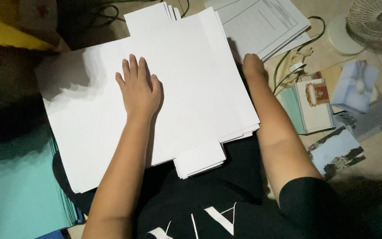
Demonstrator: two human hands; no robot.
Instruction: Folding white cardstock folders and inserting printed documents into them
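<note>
Head view, looking down onto the person's lap: a broad spread of blank white sheets lies across the knees and the floor, fanned so that many edges step out one behind the next — a smaller white stack pokes out at the near edge. The paper looks light and limp, smooth enough to slide sheet on sheet, and easy to crease or dog-ear. A whole bundle would likely sag if lifted by one corner, so it seems best taken at the long edges, or pressed flat and squared first.

The left hand lies palm-down on the middle of the sheets, fingers straight and slightly spread, pressing rather than gripping; it holds nothing. The right hand is at the far right edge of the spread, fingers curled down out of sight behind the edge — whether they pinch any sheets cannot be told.

Beyond it lies a pile of printed forms. To the right on the floor are a spiral notebook, a pale blue box, a white fan and a green cable. Teal card lies at the left.
</note>
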